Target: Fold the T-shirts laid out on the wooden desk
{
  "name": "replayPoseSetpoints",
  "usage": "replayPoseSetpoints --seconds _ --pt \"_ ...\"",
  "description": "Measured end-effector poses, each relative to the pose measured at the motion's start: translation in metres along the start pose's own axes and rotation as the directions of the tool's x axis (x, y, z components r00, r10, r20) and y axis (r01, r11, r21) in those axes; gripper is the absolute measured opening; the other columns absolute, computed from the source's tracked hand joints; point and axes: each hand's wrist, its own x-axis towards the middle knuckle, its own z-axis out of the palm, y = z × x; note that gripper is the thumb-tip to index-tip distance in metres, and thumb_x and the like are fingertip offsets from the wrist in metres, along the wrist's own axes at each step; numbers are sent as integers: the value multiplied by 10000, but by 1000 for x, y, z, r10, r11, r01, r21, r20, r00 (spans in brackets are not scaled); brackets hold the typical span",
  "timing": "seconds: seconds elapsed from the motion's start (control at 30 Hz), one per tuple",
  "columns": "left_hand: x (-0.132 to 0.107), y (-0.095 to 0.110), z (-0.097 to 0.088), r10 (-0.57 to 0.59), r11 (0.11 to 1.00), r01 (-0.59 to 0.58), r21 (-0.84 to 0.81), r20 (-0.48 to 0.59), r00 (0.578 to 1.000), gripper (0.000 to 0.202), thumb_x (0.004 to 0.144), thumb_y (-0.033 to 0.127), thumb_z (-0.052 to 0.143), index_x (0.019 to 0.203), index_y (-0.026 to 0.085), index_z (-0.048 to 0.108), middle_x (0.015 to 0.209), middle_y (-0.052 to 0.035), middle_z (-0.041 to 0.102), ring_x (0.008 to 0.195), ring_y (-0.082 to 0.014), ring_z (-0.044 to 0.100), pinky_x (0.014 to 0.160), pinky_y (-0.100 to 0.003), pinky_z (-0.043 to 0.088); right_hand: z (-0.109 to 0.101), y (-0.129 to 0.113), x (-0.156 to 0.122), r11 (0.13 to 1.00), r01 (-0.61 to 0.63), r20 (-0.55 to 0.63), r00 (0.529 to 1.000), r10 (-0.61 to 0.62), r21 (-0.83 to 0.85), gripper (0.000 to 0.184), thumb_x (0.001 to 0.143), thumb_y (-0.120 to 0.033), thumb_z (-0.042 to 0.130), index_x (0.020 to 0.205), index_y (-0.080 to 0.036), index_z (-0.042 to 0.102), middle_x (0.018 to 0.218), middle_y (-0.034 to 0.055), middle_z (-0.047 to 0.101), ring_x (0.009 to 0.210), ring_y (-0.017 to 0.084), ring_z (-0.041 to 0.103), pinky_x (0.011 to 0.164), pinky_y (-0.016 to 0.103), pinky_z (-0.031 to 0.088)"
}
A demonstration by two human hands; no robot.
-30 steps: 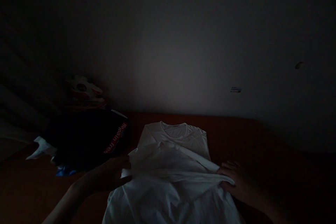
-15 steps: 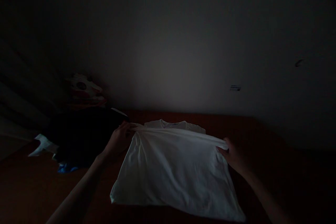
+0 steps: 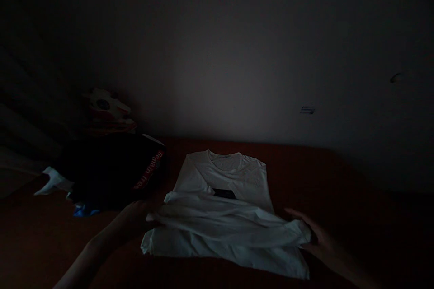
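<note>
A white T-shirt lies on the reddish-brown surface, its neckline pointing away from me. A dark rectangular print shows on its chest. The lower part is gathered in a loose, bulging fold across the middle. At the left end of this fold, my left hand has its fingers closed on the cloth; they are dim and partly hidden. My right hand grips the fold's right end, with one digit stretched out above the fabric.
Left of the shirt is a pile of black clothing with red lettering, white and blue cloth poking out beneath. A white-and-red plush-like object sits behind it. A wall rises behind the reddish-brown surface. The room is very dark.
Both hands have come down and toward me with the shirt's raised edge. The chest print and neckline are now uncovered, and lettering shows on the black clothing.
</note>
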Motion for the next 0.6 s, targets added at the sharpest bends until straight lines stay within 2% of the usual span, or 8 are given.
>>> replayPoseSetpoints --seconds 0.1,0.2,0.23,0.3,0.37,0.47,0.53,0.6 --pt "-11 -2 24 24 997 -18 81 -71 997 301 766 443 684 983 245 753 1065 -91 743 980 -301 695 881 -384 562 16 12 -7 996 75 8 997 -74 -57 501 742 -455 634 1180 -224 711 1294 160 685 1217 332 636 1038 425 495" --pt "-16 -9 49 126 982 -83 170 -261 957 313 802 361 605 1050 204 715 1115 -131 711 1029 -298 668 919 -418 563 36 24 -9 987 92 -20 995 -95 -130 611 748 -424 651 1325 -224 639 1389 149 639 1283 323 599 1088 436 460" --pt "-19 -12 55 151 978 -103 182 -271 951 299 803 329 593 1046 201 710 1117 -137 709 1026 -294 673 909 -413 570 41 27 -11 987 71 -27 997 -75 -148 635 739 -399 656 1351 -232 620 1391 141 642 1281 320 603 1086 438 463" --pt "-31 -17 59 156 977 -122 174 -198 968 257 799 290 590 1009 213 717 1103 -132 719 1005 -282 691 886 -384 579 45 29 -19 985 19 -34 999 -25 -169 611 716 -372 673 1316 -259 649 1347 121 678 1242 320 632 1062 433 484" --pt "-47 -19 52 92 986 -81 149 -73 993 221 769 279 615 954 239 730 1061 -103 741 962 -276 710 851 -358 583 39 29 -31 987 8 5 1000 -8 -161 564 701 -404 716 1250 -282 693 1294 106 713 1196 327 660 1029 417 509" --pt "-69 -10 25 -36 993 30 111 49 998 205 714 297 663 903 249 728 1013 -65 761 913 -275 722 814 -338 566 19 26 -48 996 13 111 994 -3 -86 553 682 -529 745 1181 -291 731 1210 98 754 1114 339 699 951 391 557" --pt "-71 0 1 -113 992 107 73 79 990 184 745 356 656 868 232 715 910 -49 762 819 -251 716 730 -306 541 3 26 -51 999 -22 95 995 26 -43 588 669 -610 718 1153 -276 746 1200 111 758 1103 354 704 929 398 570" --pt "-58 12 -22 -161 987 160 16 110 981 237 803 438 601 805 218 690 766 -26 733 690 -213 681 613 -269 489 -12 25 -42 995 -85 20 996 86 -43 627 648 -660 696 1119 -252 763 1212 135 749 1121 374 697 937 426 571"
